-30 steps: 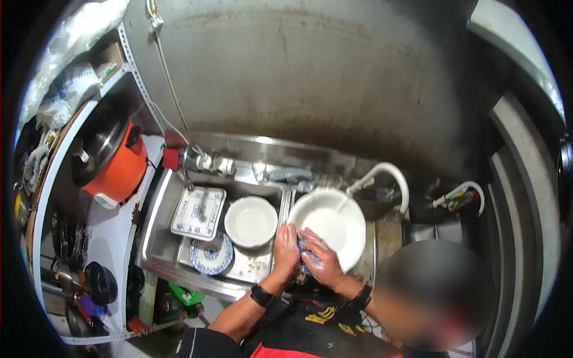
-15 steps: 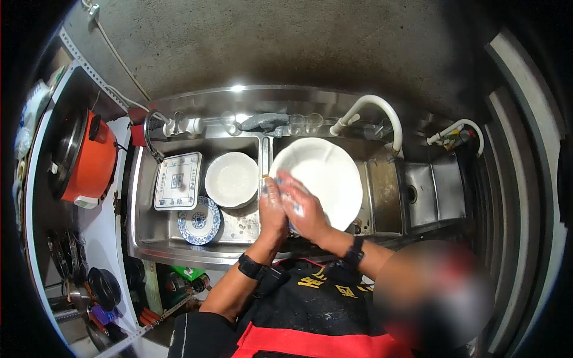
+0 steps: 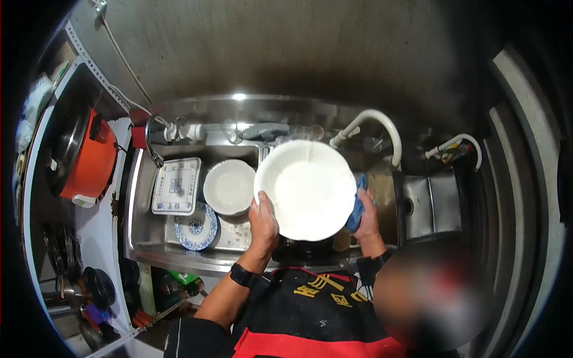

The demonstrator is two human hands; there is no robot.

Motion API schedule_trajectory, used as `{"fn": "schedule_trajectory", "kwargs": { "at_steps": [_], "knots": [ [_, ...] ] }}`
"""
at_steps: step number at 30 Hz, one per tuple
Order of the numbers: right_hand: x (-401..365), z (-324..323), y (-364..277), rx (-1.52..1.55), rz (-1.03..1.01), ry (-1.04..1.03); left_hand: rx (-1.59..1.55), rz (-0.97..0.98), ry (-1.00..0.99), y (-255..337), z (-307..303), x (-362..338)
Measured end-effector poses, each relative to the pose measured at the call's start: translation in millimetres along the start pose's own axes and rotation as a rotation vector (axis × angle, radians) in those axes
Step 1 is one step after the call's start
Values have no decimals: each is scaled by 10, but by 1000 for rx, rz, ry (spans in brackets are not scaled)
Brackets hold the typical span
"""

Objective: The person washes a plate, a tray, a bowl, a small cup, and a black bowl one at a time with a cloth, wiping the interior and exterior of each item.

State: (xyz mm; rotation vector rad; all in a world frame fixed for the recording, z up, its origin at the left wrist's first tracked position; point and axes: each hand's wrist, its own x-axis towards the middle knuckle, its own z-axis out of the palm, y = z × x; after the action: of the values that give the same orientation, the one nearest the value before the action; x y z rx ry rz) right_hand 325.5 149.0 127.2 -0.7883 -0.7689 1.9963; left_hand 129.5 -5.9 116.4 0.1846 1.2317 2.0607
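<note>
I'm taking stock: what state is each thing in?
Large round white bowl: upright, left hand on rim
Crumpled blue cloth: in right hand
Smaller round white bowl: upright
Round blue-patterned plate: face up
Square white dish: patterned side up
Orange cooker with black lid: covered
Curved white tap: no stream visible

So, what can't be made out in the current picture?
Underside of the big bowl: head view, hidden by its own inner side.
Part of the left hand: head view, behind the big bowl.
Part of the cloth: head view, covered by the right hand.
Part of the plate: head view, behind the tray.
Lower clothing: head view, cut by the bottom edge.
</note>
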Motion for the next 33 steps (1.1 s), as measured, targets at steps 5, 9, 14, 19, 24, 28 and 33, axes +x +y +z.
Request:
{"fn": "schedule_trajectory", "kwargs": {
  "at_steps": [5, 9, 14, 19, 24, 28, 33],
  "knots": [
    [-117, -127, 63, 10, 106, 21, 238, 14, -69, -162, -25, -42],
    [-88, -153, -38, -73, -12, 89, 838, 351, -117, -316, -126, -50],
    [-39, 38, -335, -179, -76, 113, 1182, 924, -983, 172, 78, -78],
    [-205, 666, -175, -367, -203, 174, 1180, 871, -915, -78, 301, -98],
    [-19, 786, 266, -1113, -899, 93, 999, 576, -433, -51, 438, -158],
    [773, -31, 346, -670, -178, 274, 899, 417, -415, 112, 354, -327],
    [626, 400, 288, -655, -103, 189, 953, 633, -420, 106, 404, -256]
  ]
}}
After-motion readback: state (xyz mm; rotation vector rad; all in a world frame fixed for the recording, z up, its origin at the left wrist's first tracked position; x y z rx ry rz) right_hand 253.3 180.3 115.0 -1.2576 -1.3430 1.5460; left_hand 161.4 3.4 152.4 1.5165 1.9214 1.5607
